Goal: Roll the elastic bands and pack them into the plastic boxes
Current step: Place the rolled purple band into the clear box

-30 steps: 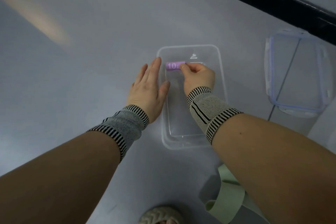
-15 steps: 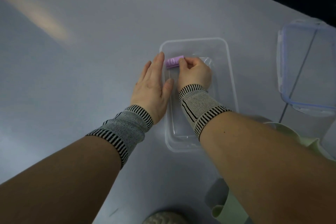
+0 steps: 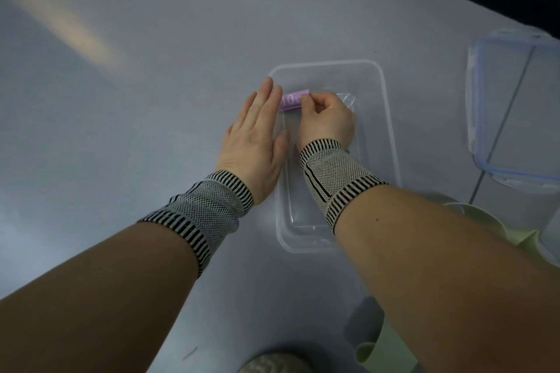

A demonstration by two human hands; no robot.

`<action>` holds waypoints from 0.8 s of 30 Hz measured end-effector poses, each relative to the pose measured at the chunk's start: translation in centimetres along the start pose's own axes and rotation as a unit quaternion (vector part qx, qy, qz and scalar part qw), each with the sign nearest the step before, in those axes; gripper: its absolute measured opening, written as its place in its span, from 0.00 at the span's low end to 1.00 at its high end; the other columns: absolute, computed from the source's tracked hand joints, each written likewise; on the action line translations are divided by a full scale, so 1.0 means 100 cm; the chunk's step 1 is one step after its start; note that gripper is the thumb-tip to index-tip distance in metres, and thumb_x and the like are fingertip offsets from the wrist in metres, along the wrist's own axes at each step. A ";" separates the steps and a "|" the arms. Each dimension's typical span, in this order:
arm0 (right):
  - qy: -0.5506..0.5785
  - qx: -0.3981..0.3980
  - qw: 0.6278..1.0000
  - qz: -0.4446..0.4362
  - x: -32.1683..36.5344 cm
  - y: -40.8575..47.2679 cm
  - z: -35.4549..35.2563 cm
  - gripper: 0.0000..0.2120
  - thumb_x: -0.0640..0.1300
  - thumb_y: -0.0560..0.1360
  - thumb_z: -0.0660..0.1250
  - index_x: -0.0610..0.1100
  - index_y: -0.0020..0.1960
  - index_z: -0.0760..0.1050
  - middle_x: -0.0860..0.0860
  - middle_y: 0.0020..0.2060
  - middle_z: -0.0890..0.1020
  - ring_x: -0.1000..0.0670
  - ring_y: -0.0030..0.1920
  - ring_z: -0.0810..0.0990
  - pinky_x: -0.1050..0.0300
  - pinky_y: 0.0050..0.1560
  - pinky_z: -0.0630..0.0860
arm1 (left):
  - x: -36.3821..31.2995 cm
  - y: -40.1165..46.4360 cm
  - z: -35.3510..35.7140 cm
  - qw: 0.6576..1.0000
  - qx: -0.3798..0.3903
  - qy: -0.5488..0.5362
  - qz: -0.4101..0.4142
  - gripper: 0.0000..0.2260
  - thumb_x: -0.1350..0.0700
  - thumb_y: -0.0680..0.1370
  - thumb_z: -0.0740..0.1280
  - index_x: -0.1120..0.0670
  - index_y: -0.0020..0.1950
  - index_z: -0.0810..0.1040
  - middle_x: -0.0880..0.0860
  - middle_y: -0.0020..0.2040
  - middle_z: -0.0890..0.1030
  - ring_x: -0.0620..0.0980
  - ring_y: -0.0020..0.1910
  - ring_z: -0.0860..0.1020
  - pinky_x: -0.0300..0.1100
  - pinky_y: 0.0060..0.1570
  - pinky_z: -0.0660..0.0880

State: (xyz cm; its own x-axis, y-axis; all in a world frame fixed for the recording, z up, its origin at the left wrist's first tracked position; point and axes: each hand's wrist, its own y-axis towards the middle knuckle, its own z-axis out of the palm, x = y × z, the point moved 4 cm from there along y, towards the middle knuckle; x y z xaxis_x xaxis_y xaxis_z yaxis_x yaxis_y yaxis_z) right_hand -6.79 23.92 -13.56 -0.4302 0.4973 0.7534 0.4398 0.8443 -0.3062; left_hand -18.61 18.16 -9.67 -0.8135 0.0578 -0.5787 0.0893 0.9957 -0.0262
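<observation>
The packing step is in hand. The right hand (image 3: pixel 328 118) reaches into the clear plastic box (image 3: pixel 385 118) on the grey surface (image 3: pixel 151 100), its fingers (image 3: pixel 306 103) pinching a rolled purple band (image 3: pixel 292 100) at the box's far left corner. The left hand (image 3: pixel 257 136) lies flat against the box's left wall, fingers straight and together, steadying it. Next, I judge, the roll needs setting down snugly and releasing without it unrolling.

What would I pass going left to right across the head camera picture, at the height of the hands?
Left hand → purple rolled band → right hand → far wall of the clear box → separate blue-edged lid.
</observation>
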 end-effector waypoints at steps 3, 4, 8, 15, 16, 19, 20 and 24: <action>-0.003 -0.001 1.000 0.001 0.002 -0.001 0.000 0.08 0.57 0.74 0.66 0.54 0.46 0.79 0.51 0.47 0.81 0.52 0.44 0.80 0.52 0.50 0.79 | 0.000 0.000 0.001 1.000 0.002 -0.007 0.000 0.30 0.45 0.76 0.47 0.52 0.77 0.50 0.49 0.78 0.49 0.49 0.77 0.49 0.55 0.73 0.57; -0.004 -0.001 1.000 0.000 0.002 -0.001 -0.001 0.08 0.57 0.74 0.65 0.54 0.46 0.79 0.51 0.46 0.81 0.52 0.45 0.79 0.52 0.51 0.78 | 0.000 0.000 0.001 1.000 0.002 -0.007 0.000 0.30 0.45 0.76 0.47 0.52 0.77 0.50 0.49 0.78 0.49 0.49 0.77 0.49 0.54 0.73 0.56; -0.036 -0.001 0.998 -0.042 0.005 -0.003 -0.005 0.09 0.53 0.77 0.63 0.52 0.49 0.80 0.52 0.46 0.80 0.50 0.55 0.73 0.53 0.54 0.74 | 0.000 0.000 0.001 1.000 0.002 -0.010 0.000 0.30 0.45 0.76 0.48 0.53 0.77 0.50 0.49 0.78 0.48 0.49 0.77 0.49 0.54 0.73 0.56; -0.073 0.005 0.993 -0.089 0.005 -0.006 -0.007 0.11 0.54 0.76 0.64 0.49 0.52 0.80 0.52 0.52 0.79 0.49 0.58 0.70 0.55 0.58 0.69 | 0.000 0.000 0.001 1.000 0.000 -0.014 -0.002 0.30 0.45 0.76 0.48 0.53 0.77 0.50 0.49 0.78 0.49 0.48 0.77 0.49 0.52 0.73 0.56; -0.074 0.002 0.993 -0.097 0.005 -0.007 -0.007 0.11 0.54 0.74 0.66 0.50 0.51 0.80 0.52 0.52 0.79 0.49 0.57 0.70 0.55 0.58 0.69 | 0.000 0.000 0.001 1.000 0.000 -0.012 -0.003 0.30 0.45 0.76 0.48 0.53 0.77 0.50 0.49 0.78 0.48 0.48 0.77 0.49 0.52 0.73 0.56; -0.092 -0.001 0.990 -0.106 0.005 -0.008 -0.008 0.11 0.55 0.74 0.67 0.50 0.51 0.79 0.52 0.52 0.79 0.48 0.57 0.70 0.57 0.58 0.67 | 0.001 0.000 0.001 1.000 0.002 -0.010 -0.003 0.30 0.45 0.76 0.48 0.52 0.77 0.50 0.48 0.78 0.48 0.48 0.77 0.49 0.53 0.73 0.56; -0.094 -0.003 0.990 -0.107 0.006 -0.007 -0.008 0.11 0.55 0.74 0.67 0.50 0.52 0.78 0.52 0.52 0.79 0.48 0.57 0.70 0.57 0.58 0.66 | 0.000 0.000 0.000 1.000 0.002 -0.009 -0.003 0.30 0.45 0.76 0.48 0.52 0.77 0.50 0.48 0.78 0.48 0.48 0.77 0.49 0.53 0.73 0.56; -0.120 -0.008 0.986 -0.115 0.008 -0.007 -0.009 0.12 0.56 0.75 0.65 0.51 0.54 0.78 0.53 0.55 0.78 0.48 0.60 0.68 0.54 0.59 0.65 | 0.002 0.000 0.000 1.000 0.004 -0.002 0.001 0.29 0.47 0.77 0.50 0.52 0.77 0.50 0.49 0.78 0.48 0.48 0.77 0.49 0.52 0.73 0.56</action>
State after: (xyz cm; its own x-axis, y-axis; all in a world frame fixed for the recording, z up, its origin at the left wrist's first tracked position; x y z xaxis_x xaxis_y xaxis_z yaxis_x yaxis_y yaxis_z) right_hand -6.73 23.53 -12.19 -0.6930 0.3267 0.6426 0.3202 0.9382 -0.1317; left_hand -18.79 18.16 -9.75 -0.8107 0.0589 -0.5825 0.0953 0.9949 -0.0320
